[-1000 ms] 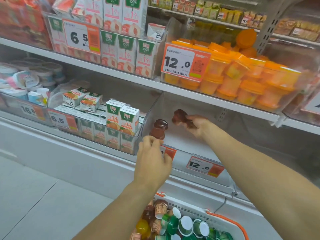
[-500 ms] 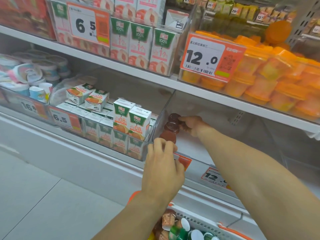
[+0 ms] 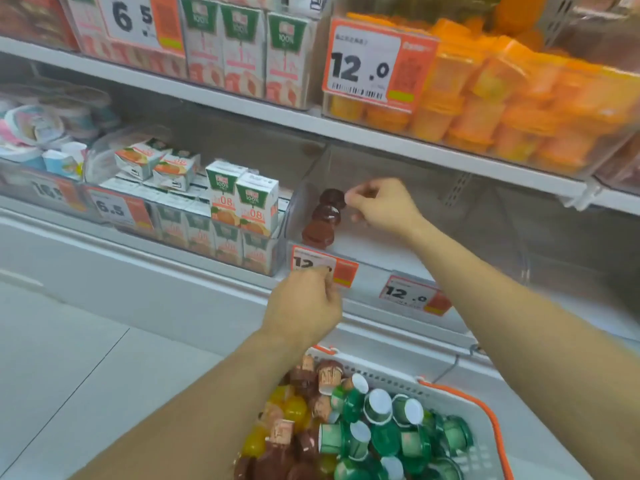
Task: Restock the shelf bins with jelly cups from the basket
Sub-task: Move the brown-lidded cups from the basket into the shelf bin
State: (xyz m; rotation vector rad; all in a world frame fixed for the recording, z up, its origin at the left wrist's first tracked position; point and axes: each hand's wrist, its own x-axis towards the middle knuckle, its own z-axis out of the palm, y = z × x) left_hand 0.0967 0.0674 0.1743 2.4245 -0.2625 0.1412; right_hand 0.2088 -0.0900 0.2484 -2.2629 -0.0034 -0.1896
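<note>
Basket point(image 3: 498, 441) at 6 o'clock, nearest: loaded with jelly cups point(image 3: 377, 431), green ones on the right, brown and yellow on the left, so plenty left to stock. Left hand point(image 3: 304, 306) just above the basket's far rim, at the bin's front lip by a 12.0 price tag point(image 3: 323, 266); fingers curled, back of hand to camera, can't tell if it holds a cup or just steadies at the lip. Further in, at 12 o'clock, the clear bin point(image 3: 415, 247) on the lower shelf is mostly bare floor. Three brown cups point(image 3: 323, 216) sit in a line front-to-back along its left wall, touching each other; looks like a row is being built from the wall outward so the rest pack tight. Right hand point(image 3: 381, 206) is inside the bin, fingertips pinched at the rearmost brown cup, likely seating it in line; whether it is gripping it or merely touching it I can't tell. Juice cartons point(image 3: 242, 202) fill the bin at 10 o'clock; orange tubs point(image 3: 485, 109) in the shelf bin above at 1 o'clock.
</note>
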